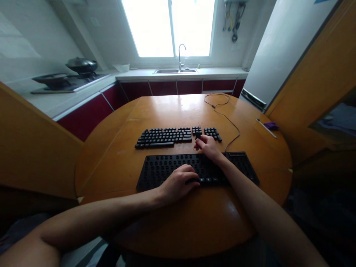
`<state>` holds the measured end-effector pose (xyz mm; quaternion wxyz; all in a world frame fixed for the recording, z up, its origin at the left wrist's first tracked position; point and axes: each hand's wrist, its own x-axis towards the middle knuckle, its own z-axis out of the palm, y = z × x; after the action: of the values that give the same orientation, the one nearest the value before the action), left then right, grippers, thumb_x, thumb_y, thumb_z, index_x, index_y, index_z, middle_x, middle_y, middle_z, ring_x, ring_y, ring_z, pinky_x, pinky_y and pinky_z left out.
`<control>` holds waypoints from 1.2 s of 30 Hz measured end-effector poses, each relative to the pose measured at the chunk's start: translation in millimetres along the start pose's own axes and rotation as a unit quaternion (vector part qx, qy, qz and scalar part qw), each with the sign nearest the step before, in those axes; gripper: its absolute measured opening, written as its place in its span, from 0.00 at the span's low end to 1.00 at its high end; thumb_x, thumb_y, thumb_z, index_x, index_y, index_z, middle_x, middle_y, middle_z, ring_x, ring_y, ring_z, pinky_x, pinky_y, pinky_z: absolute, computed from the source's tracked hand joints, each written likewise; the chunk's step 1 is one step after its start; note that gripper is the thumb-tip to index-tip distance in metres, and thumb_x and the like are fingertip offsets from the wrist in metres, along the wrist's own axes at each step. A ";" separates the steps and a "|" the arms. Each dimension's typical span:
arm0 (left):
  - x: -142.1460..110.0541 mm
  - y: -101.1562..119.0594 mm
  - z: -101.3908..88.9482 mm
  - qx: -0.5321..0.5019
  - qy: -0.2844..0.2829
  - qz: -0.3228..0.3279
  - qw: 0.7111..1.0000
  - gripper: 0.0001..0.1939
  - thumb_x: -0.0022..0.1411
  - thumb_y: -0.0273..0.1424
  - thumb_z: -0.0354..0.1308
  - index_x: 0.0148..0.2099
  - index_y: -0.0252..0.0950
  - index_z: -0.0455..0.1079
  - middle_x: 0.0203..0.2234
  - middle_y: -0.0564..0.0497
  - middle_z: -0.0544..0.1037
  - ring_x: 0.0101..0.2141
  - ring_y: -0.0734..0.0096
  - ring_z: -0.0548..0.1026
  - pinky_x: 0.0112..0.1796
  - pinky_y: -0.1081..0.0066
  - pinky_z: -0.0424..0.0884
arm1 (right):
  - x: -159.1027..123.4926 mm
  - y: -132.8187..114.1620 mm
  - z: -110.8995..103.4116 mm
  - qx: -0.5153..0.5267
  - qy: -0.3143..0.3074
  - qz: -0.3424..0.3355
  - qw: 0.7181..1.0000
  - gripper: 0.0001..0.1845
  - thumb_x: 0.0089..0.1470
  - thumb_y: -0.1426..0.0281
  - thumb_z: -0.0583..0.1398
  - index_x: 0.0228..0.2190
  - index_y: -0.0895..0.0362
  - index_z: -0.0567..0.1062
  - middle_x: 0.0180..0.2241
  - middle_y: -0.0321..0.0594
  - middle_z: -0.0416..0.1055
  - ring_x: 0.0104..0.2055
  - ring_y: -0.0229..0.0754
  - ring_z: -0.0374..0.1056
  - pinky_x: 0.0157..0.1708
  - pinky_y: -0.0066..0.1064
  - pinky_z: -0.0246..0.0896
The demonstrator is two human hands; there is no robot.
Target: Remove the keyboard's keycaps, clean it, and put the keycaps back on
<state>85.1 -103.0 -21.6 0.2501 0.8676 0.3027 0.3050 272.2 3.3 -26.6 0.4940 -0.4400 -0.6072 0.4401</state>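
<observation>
A black keyboard lies on the table with most of its keycaps off. A row of caps remains along its front edge. My left hand is closed over the front part of the keyboard, fingers bent and thumb near the front edge. Just beyond the keyboard, my right hand pinches a small black keycap between thumb and fingertips. Loose keycaps are laid out in keyboard order behind it: a large block at left, a small cluster in the middle and another group at right.
The round wooden table carries a cable running from the keyboard to the back. A thin white stick and a purple cloth lie at right. Beyond are a sink, a stove with pans and a fridge.
</observation>
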 end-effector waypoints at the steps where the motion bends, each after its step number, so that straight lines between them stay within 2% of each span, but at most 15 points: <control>1: 0.5 1.4 -1.0 -0.015 0.014 -0.004 1.000 0.04 0.63 0.30 0.65 0.40 0.35 0.78 0.34 0.48 0.78 0.36 0.68 0.76 0.40 0.69 0.75 | 0.1 0.0 0.1 0.001 0.000 0.000 1.000 0.12 0.55 0.66 0.59 0.21 0.55 0.67 0.22 0.40 0.74 0.23 0.38 0.68 0.26 0.31 0.63; 3: 5.1 2.5 -8.3 -0.035 0.041 -0.009 0.999 0.05 0.62 0.31 0.66 0.40 0.36 0.79 0.34 0.48 0.78 0.35 0.69 0.77 0.38 0.70 0.74 | 0.4 0.1 0.0 0.001 -0.002 -0.001 1.000 0.12 0.55 0.66 0.58 0.22 0.55 0.67 0.22 0.40 0.74 0.23 0.39 0.68 0.27 0.32 0.63; 6: 22.3 -7.4 -32.6 -0.015 0.082 -0.009 0.996 0.08 0.60 0.33 0.68 0.42 0.38 0.79 0.36 0.48 0.80 0.36 0.67 0.77 0.39 0.68 0.74 | 0.7 0.2 -0.5 -0.002 -0.004 -0.001 1.000 0.12 0.55 0.66 0.58 0.22 0.55 0.67 0.22 0.40 0.74 0.23 0.40 0.68 0.27 0.32 0.63; 9: 46.2 -36.6 -60.6 0.087 0.127 -0.055 0.987 0.13 0.57 0.36 0.71 0.44 0.40 0.79 0.36 0.50 0.82 0.36 0.65 0.76 0.40 0.65 0.71 | 0.9 0.6 -0.7 -0.006 -0.002 -0.001 1.000 0.13 0.55 0.66 0.59 0.21 0.54 0.66 0.22 0.40 0.74 0.23 0.39 0.68 0.27 0.32 0.63; 11: 59.2 -61.7 -72.0 0.158 0.122 -0.086 0.976 0.09 0.54 0.36 0.72 0.37 0.40 0.80 0.32 0.52 0.82 0.35 0.64 0.75 0.41 0.64 0.69 | 1.0 0.9 -0.6 -0.005 -0.001 0.003 1.000 0.13 0.55 0.65 0.59 0.21 0.54 0.66 0.22 0.40 0.74 0.23 0.39 0.68 0.27 0.32 0.63; 14: 68.7 -92.4 -74.4 0.229 0.094 -0.122 0.961 0.08 0.51 0.37 0.74 0.33 0.41 0.81 0.33 0.51 0.81 0.39 0.61 0.74 0.45 0.62 0.66 | 1.3 1.4 -0.5 -0.001 0.000 0.006 1.000 0.13 0.55 0.64 0.60 0.22 0.55 0.66 0.22 0.40 0.74 0.23 0.39 0.68 0.27 0.31 0.63; 17: 70.3 -105.8 -69.7 0.270 0.093 -0.163 0.945 0.10 0.48 0.39 0.75 0.32 0.43 0.82 0.38 0.50 0.78 0.44 0.57 0.71 0.46 0.61 0.64 | 1.3 1.3 -0.4 0.003 -0.002 0.005 1.000 0.15 0.55 0.62 0.61 0.21 0.54 0.65 0.22 0.40 0.74 0.23 0.39 0.68 0.27 0.31 0.63; 23: 71.1 -107.7 -70.1 0.261 0.088 -0.224 0.935 0.12 0.46 0.41 0.75 0.34 0.44 0.82 0.41 0.48 0.74 0.47 0.52 0.69 0.46 0.58 0.63 | -0.2 -1.1 0.2 -0.006 -0.003 0.003 1.000 0.15 0.55 0.62 0.60 0.21 0.54 0.66 0.22 0.40 0.74 0.24 0.38 0.68 0.28 0.31 0.64; 30: 68.9 -112.5 -73.8 0.247 0.095 -0.234 0.935 0.15 0.46 0.40 0.75 0.38 0.44 0.82 0.42 0.48 0.74 0.48 0.52 0.69 0.48 0.57 0.64 | -0.4 -0.6 -0.4 -0.004 -0.001 0.004 1.000 0.14 0.55 0.64 0.60 0.22 0.55 0.67 0.22 0.40 0.74 0.23 0.38 0.68 0.27 0.31 0.63; 33: 69.7 -97.6 -75.9 0.245 0.122 -0.204 0.940 0.13 0.50 0.38 0.73 0.39 0.42 0.80 0.40 0.48 0.75 0.46 0.55 0.70 0.48 0.58 0.65 | -0.2 -0.4 -0.8 -0.003 -0.001 0.002 1.000 0.13 0.55 0.65 0.59 0.22 0.55 0.67 0.22 0.40 0.74 0.23 0.38 0.68 0.27 0.31 0.63; 35: 67.7 -76.2 -70.9 0.223 0.127 -0.151 0.954 0.10 0.56 0.36 0.70 0.40 0.40 0.79 0.38 0.49 0.76 0.44 0.58 0.71 0.48 0.59 0.66 | -0.3 -0.5 -0.8 -0.002 -0.001 0.001 1.000 0.12 0.55 0.65 0.59 0.22 0.55 0.67 0.22 0.40 0.74 0.23 0.38 0.68 0.27 0.31 0.63; 36: 65.1 -62.8 -65.4 0.200 0.112 -0.114 0.967 0.08 0.59 0.36 0.68 0.41 0.39 0.78 0.38 0.49 0.76 0.44 0.60 0.72 0.49 0.59 0.66 | -0.4 -0.6 -0.8 -0.002 0.000 -0.001 1.000 0.12 0.55 0.65 0.59 0.22 0.55 0.67 0.22 0.40 0.74 0.24 0.38 0.68 0.27 0.31 0.63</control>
<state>58.2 0.8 9.2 0.0690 0.8200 0.4806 0.3032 273.0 2.9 -26.0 0.4935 -0.4404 -0.6083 0.4387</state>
